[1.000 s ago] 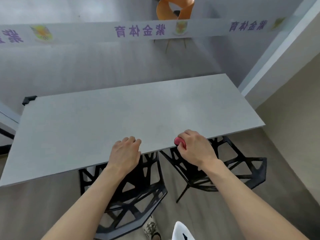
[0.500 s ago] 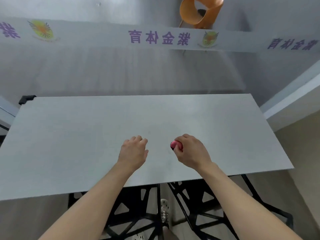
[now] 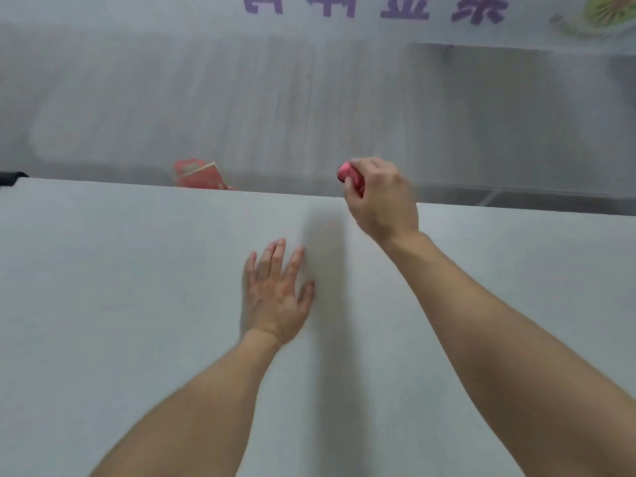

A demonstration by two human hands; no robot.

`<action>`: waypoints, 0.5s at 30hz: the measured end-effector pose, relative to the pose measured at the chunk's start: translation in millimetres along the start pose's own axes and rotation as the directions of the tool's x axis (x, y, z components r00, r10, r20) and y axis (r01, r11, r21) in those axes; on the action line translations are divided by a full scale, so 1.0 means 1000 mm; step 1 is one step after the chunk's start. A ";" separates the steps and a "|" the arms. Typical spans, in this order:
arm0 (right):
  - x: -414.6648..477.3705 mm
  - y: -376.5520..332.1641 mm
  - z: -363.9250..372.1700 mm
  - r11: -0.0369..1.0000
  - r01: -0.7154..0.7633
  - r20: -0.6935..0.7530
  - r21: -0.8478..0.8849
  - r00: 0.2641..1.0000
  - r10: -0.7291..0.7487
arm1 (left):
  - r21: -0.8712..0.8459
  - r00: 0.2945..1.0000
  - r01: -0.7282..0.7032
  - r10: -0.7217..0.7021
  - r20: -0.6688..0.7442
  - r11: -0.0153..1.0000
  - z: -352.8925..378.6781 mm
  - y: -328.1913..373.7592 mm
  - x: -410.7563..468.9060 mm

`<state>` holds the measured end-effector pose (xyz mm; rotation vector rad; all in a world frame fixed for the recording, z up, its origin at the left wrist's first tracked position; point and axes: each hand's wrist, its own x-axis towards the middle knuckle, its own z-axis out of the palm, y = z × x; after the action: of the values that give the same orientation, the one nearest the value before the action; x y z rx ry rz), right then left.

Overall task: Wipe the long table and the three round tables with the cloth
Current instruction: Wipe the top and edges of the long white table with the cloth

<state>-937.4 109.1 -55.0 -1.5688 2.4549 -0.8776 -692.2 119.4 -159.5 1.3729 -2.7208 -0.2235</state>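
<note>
One long pale grey bench fills the lower view, w/ a frosted wall behind it carrying one white band of purple characters, and one blurred red object just past the far edge. Two hands: the left hand lies flat on the bench, fingers straight and released. The right hand is at the far edge, fingers clenched round one red cloth, mostly hidden in the fist.

Pale grey long table, pinkish-red cloth, purple lettering on a white banner.
</note>
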 end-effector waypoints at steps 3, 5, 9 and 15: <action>0.018 0.032 0.058 0.995 0.087 0.151 -0.041 0.985 -0.080 | -0.014 0.994 -0.005 0.003 -0.109 1.000 0.009 -0.001 0.001; 0.009 0.047 0.089 0.985 0.146 0.205 -0.094 0.971 -0.124 | -0.029 0.991 0.005 -0.008 -0.133 1.000 0.010 -0.001 -0.001; -0.001 0.037 0.122 0.982 0.068 0.057 -0.176 0.997 -0.059 | -0.035 0.992 0.012 -0.016 -0.128 0.999 0.011 -0.002 0.002; 0.010 -0.004 0.141 0.974 0.008 0.055 -0.225 0.998 0.005 | -0.025 0.991 0.003 -0.006 -0.136 1.000 0.011 -0.005 0.002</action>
<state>-885.9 41.4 -167.6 -1.6381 2.5907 -0.5631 -690.6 115.7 -170.8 1.3358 -2.5962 -0.1571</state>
